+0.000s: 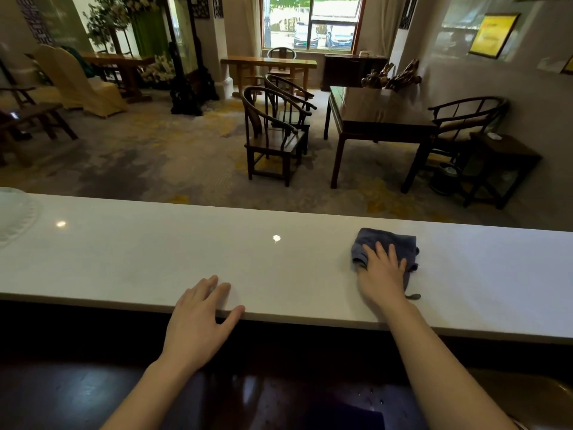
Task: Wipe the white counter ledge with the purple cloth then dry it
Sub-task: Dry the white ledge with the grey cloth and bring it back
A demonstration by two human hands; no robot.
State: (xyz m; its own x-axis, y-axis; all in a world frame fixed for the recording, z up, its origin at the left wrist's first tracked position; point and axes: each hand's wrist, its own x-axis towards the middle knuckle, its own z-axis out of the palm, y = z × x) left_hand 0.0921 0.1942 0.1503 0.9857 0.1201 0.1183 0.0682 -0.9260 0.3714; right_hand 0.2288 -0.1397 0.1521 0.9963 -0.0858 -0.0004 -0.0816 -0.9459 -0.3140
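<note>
Nearest the viewer, a dark glossy wooden surface (93,392) fills the bottom of the view, and two bare forearms reach forward over it. The left hand (198,318) lies flat and open on the near edge of the white tabletop (139,262), its fingers spread on the top and its thumb along the rim; it holds nothing. The right hand (383,271) lies farther in and to the right, palm down with fingers extended, pressed flat upon the purple cloth (387,243); it covers the cloth rather than clasping it. The cloth is crumpled, rests on the tabletop right of centre, and shows beyond and beside the fingers, with a small corner trailing near the wrist. Two bright light reflections (276,238) mark the polished white surface, and a pale ribbed object (15,212) sits at its far left end. Beyond the tabletop extends a patterned carpet (155,156). On it stand two dark round-backed chairs (273,131) beside a dark wooden table (378,116) that bears a carved wooden ornament (390,76). At the far wall, a window (310,23) shows parked cars outside.
</note>
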